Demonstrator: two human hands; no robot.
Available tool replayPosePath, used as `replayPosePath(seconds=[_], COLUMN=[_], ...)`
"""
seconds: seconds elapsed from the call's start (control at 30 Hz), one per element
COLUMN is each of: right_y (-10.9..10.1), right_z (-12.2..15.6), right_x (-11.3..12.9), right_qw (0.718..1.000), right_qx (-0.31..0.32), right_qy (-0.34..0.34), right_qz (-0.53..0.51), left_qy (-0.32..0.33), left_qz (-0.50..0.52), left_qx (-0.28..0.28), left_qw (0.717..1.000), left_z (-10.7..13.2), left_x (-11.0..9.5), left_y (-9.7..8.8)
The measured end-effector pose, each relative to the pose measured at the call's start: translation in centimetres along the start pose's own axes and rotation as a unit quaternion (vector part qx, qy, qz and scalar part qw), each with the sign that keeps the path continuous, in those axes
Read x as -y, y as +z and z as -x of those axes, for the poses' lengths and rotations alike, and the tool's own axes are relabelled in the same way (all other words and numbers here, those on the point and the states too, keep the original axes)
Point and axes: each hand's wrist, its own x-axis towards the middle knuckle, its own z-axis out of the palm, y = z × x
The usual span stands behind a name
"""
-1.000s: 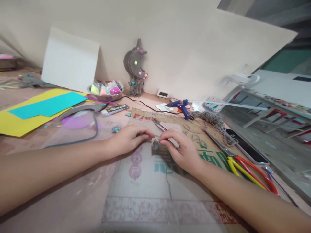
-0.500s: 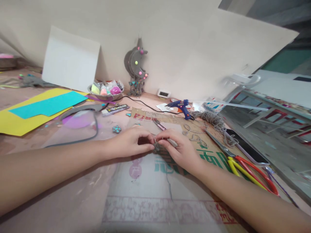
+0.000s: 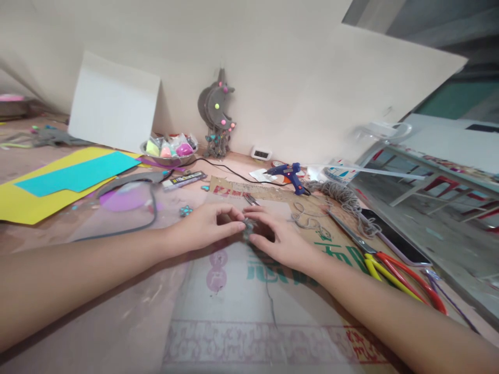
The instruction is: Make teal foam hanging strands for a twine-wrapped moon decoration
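My left hand (image 3: 205, 227) pinches a small grey-teal piece (image 3: 248, 229) between thumb and fingertips, above the cardboard. Its exact shape is blurred and partly covered by fingers. On the other side of the piece, my right hand (image 3: 281, 238) has its thumb and fingers apart, the fingertips close around it. A thin grey strand (image 3: 271, 301) hangs or lies below the hands on the printed cardboard (image 3: 234, 311). Just behind the fingers lies a metal-tipped tool (image 3: 250, 199), mostly hidden by my right hand. A teal flower-shaped piece (image 3: 186, 210) rests beyond my left wrist.
Scissors (image 3: 370, 248), a phone (image 3: 395, 236) and grey yarn (image 3: 343, 197) lie on the right. A blue glue gun (image 3: 290, 174), clock (image 3: 261, 152), bowl of clay packets (image 3: 169, 156) and moon ornament (image 3: 217, 111) are behind. Coloured sheets (image 3: 78, 174) lie left.
My right thumb has moved down and away from its fingers, opening the earlier pinch. My left hand stays pinched, and the small piece shows more. The view has shifted slightly.
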Motion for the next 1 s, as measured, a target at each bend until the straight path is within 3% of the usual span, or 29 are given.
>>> replayPosePath(seconds=[0.27, 0.47, 0.57, 0.73, 1.0], right_y=[0.4, 0.1, -0.2, -0.9, -3.6], right_z=[-0.1, 0.1, 0.3, 0.4, -0.1], right_x=[-0.5, -0.1, 0.2, 0.6, 1.2], right_qw=[1.0, 0.994, 0.991, 0.99, 0.991], right_qx=[-0.004, -0.094, -0.108, -0.14, -0.111], right_qy=[-0.005, 0.053, 0.08, 0.02, 0.057], right_qz=[-0.016, -0.036, -0.028, 0.007, -0.055], left_qy=[0.005, -0.014, -0.01, 0.024, 0.023], left_qz=[0.005, 0.052, 0.083, 0.083, 0.033], left_qx=[0.011, 0.031, 0.029, 0.025, -0.023], left_qw=[1.0, 0.998, 0.996, 0.996, 0.999], left_z=[0.1, 0.1, -0.1, -0.1, -0.1], left_x=[-0.2, 0.0, 0.4, 0.6, 0.5], left_y=[-0.1, 0.1, 0.3, 0.4, 0.2])
